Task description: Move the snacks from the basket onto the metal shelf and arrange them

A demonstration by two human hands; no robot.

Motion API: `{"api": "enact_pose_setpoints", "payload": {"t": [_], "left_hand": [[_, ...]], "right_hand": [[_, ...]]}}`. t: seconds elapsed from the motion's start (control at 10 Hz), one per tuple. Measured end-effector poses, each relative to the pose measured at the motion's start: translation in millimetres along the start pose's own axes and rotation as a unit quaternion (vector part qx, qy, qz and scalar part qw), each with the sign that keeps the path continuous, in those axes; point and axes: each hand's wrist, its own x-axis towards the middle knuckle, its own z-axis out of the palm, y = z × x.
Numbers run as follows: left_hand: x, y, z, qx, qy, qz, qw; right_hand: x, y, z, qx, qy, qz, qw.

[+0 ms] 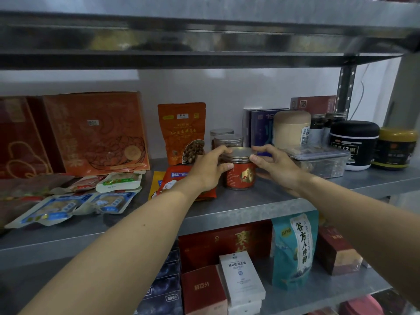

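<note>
Currently I find left hand [209,170] and right hand [276,165] both curled on the red jar [239,176]; pushed back carelessly, it could topple the clear jars [228,140] just behind

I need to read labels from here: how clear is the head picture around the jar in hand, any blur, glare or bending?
Head view: the red-labelled jar, held by the left hand and right hand, is soft, its print unreadable. Head view: the upper shelf edge is smeared with dull reflections. Head view: the middle shelf front bows; the far left is dim.
</note>
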Motion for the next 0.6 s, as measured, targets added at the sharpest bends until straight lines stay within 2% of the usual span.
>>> {"api": "enact_pose_setpoints", "payload": {"t": [0.3, 0.4, 0.5, 0.6], "left_hand": [[3, -5, 1, 0.005, -0.007, -0.001, 1.000], [-1, -2, -2, 0.013, -0.030, -0.012, 0.999], [-10, -1, -7, 0.056, -0.045, -0.011, 0.997], [-19, 0, -15, 0.135, 0.023, -0.020, 0.990]], "right_hand": [[0, 4, 3, 0.013, 0.012, -0.003, 1.000], [-8, -1, 2, -0.108, 0.020, -0.011, 0.994], [-29, -12, 5, -0.196, 0.115, -0.080, 0.971], [-71, -35, 9, -0.082, 0.241, -0.219, 0.942]]}}
